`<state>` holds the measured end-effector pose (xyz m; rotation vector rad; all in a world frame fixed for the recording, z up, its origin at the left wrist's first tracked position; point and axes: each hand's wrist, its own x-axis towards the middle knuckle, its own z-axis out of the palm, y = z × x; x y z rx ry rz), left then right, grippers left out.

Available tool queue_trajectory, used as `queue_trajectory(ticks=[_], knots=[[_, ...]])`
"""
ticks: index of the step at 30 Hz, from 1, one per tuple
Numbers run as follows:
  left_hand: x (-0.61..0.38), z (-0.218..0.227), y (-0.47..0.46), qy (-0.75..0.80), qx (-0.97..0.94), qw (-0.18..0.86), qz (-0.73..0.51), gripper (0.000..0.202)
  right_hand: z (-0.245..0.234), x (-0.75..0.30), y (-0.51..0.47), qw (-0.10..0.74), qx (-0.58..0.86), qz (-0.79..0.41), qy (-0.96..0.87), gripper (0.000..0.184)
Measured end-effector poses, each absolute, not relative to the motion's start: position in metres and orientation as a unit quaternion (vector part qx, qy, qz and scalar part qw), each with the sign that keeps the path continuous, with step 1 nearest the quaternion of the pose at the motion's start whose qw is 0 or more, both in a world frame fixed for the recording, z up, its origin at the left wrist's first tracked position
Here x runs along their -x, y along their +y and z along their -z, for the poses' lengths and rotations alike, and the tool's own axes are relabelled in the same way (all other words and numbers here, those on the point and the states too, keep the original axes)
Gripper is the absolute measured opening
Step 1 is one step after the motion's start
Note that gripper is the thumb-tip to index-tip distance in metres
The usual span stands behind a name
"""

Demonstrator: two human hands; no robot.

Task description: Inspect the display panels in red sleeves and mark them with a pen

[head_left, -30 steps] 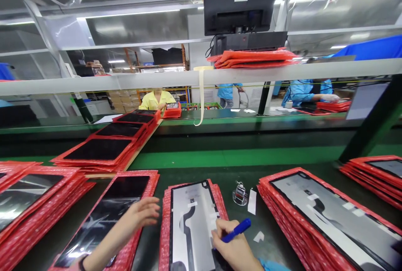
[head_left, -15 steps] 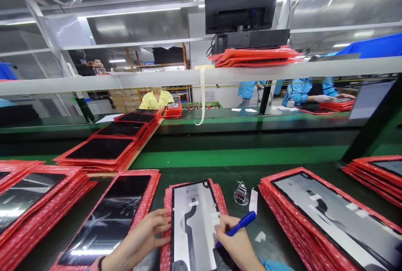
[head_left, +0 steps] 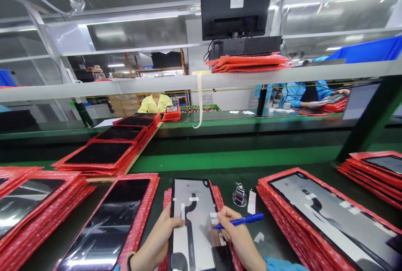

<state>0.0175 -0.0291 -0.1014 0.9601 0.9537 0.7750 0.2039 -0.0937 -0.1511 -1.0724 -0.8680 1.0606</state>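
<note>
A grey-backed display panel [head_left: 202, 197], its black ribbon cable and white tape pieces facing up, lies in front of me over a red bubble-wrap bag [head_left: 217, 195]. My left hand [head_left: 161, 233] grips its left edge, thumb on top and fingers partly hidden at the side. Held in my right hand [head_left: 235, 231] is a blue pen [head_left: 248, 219], its tip over the panel. The fingers of that hand also rest at the panel's right edge, by the small white tape tabs. A dark flap [head_left: 222, 258] covers the panel's lower right part.
Glossy black screens on red bags [head_left: 109, 220] lie to my left. Grey-backed panels are stacked on red bags [head_left: 282, 220] at right. Nearby are a small shiny round object [head_left: 240, 195], a white strip [head_left: 251, 202] and a scrap [head_left: 259, 237]. Co-workers sit beyond the rail [head_left: 141, 84].
My left hand has gone from lying beside the panel to gripping its edge with the thumb on top. The pen has tilted flatter, and my right hand has moved slightly up.
</note>
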Motion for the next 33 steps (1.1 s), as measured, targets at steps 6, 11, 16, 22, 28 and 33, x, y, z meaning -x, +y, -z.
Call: queue_trajectory(ticks=[6,11,16,22,28,33], knots=[[-0.002,0.063,-0.026,0.415,-0.491,0.659,-0.390,0.069,0.118,-0.232,-0.097,0.708,0.449,-0.403,-0.366,0.036],[0.004,0.034,-0.019,0.386,-0.519,0.630,-0.430,0.063,0.076,-0.241,-0.099,0.703,0.450,-0.403,-0.376,0.048],[0.007,0.013,-0.012,0.349,-0.520,0.612,-0.483,0.063,0.041,-0.229,-0.106,0.642,0.462,-0.439,-0.427,0.049],[0.002,-0.001,-0.007,0.346,-0.513,0.573,-0.536,0.066,0.026,-0.222,-0.109,0.600,0.432,-0.459,-0.492,0.022],[-0.006,-0.014,-0.012,0.296,-0.491,0.602,-0.556,0.070,0.006,-0.221,-0.113,0.616,0.414,-0.430,-0.515,0.032],[-0.004,-0.019,-0.013,0.289,-0.469,0.596,-0.584,0.067,-0.007,-0.213,-0.115,0.618,0.400,-0.431,-0.523,0.042]])
